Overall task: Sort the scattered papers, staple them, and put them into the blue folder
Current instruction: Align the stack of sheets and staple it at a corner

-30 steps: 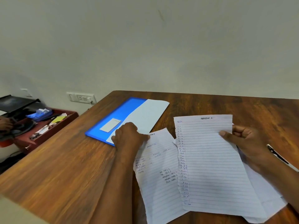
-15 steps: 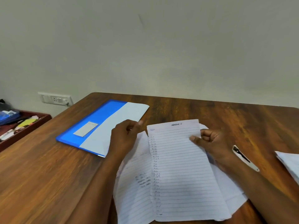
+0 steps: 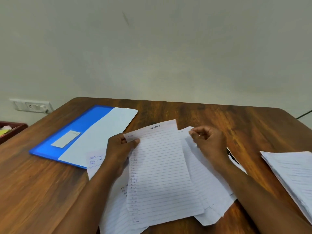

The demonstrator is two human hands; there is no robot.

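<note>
A lined sheet headed "Section 1" (image 3: pixel 162 169) lies on top of several loose lined papers in the middle of the wooden table. My left hand (image 3: pixel 120 149) pinches its top left corner, thumb on top. My right hand (image 3: pixel 208 142) pinches the top corner of the sheet underneath (image 3: pixel 202 176), to the right. The blue folder (image 3: pixel 72 132) lies flat at the back left, with a white label and a pale sheet (image 3: pixel 104 134) covering its right half. No stapler shows.
A second stack of lined papers (image 3: pixel 292 173) sits at the right edge. A black and white pen (image 3: pixel 232 155) lies behind my right wrist. A red tray (image 3: pixel 11 132) with bits stands off the table at left. A wall socket (image 3: pixel 30 105) sits behind the table.
My left hand left the written sheet and took the top left corner of the Section 1 sheet. My right hand let go of that sheet and moved to the one beneath. The view swung right.
</note>
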